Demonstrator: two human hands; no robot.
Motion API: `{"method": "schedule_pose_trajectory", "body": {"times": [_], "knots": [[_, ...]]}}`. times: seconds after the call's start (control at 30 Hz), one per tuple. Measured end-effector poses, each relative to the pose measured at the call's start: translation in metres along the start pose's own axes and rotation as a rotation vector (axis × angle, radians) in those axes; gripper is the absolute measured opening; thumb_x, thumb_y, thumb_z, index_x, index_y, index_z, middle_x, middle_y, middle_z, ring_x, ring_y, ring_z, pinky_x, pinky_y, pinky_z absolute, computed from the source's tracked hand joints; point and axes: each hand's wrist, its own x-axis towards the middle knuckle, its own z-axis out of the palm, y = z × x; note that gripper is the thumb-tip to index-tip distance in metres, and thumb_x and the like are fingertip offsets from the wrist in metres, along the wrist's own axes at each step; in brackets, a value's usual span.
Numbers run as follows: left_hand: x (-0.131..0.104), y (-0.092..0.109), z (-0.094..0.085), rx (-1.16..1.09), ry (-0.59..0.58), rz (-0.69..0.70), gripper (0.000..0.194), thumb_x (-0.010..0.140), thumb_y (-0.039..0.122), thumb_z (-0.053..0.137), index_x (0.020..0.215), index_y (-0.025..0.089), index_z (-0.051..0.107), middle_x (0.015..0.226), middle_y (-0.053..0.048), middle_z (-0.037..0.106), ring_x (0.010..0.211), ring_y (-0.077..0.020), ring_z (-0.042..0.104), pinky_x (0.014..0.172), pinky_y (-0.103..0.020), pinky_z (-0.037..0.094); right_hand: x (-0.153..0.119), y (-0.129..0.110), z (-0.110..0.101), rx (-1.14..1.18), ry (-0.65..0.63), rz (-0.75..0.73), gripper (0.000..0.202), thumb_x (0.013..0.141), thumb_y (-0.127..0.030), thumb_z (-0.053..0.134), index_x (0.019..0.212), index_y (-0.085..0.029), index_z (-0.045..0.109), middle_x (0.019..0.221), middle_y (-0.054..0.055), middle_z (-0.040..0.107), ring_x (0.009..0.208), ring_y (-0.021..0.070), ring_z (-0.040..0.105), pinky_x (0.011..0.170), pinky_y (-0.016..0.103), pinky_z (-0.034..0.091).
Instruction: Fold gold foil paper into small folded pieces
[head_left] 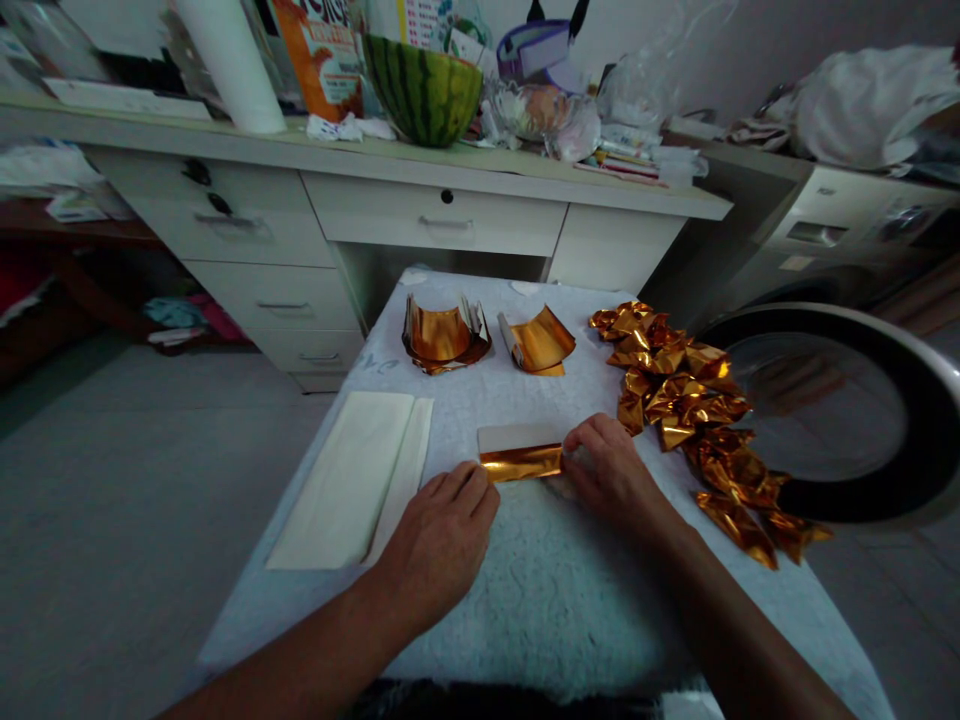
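Head view: left hand (pixel 450 525) and right hand (pixel 609 467) pinch opposite ends of the foil (pixel 521 464), fingers bunched, over the cloth (pixel 555 590). Folding or rolling seems in hand; the next move likely calls for even pressure.

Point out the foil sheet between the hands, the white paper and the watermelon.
Foil sheet (pixel 522 463): head view, gold strip.
White paper (pixel 343 480): head view, wide left part.
Watermelon (pixel 422 94): head view, striped rind.

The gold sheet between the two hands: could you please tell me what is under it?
Cloth shows around the gold sheet; whatever lies directly beneath it is hidden.
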Motion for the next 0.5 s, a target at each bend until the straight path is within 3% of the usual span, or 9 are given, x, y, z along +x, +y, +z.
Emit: {"method": "schedule_pose_trajectory", "body": {"times": [0.17,0.3,0.5], "knots": [[0.012,0.001,-0.007,-0.004,-0.079,-0.025,0.039,0.089,0.005,0.049,0.126,0.012,0.055,0.106,-0.01,0.066,0.1,-0.0265,0.06,0.081,-0.042,0.056,0.009,-0.022,-0.015,-0.002,-0.091,-0.145,0.012,0.08,-0.011,0.056,0.087,-0.019,0.061,0.102,0.007,0.057,0.094,0.0232,0.048,0.081,0.035,0.037],[0.03,0.001,-0.012,-0.013,-0.157,-0.063,0.018,0.092,0.015,0.05,0.104,0.016,0.064,0.095,-0.006,0.065,0.088,-0.0277,0.06,0.071,-0.044,0.054,0.016,-0.032,-0.016,-0.105,-0.136,-0.175,0.014,0.078,-0.013,0.058,0.089,-0.019,0.062,0.103,0.007,0.057,0.093,0.0234,0.047,0.08,0.036,0.034],[0.052,0.0,-0.012,-0.065,-0.137,-0.066,0.011,0.091,0.019,0.054,0.094,0.018,0.064,0.095,-0.005,0.064,0.092,-0.0272,0.059,0.077,-0.045,0.05,0.027,-0.028,-0.002,-0.186,-0.299,-0.238,0.018,0.081,-0.01,0.053,0.093,-0.019,0.062,0.096,0.005,0.06,0.088,0.0209,0.051,0.079,0.036,0.032]]}}
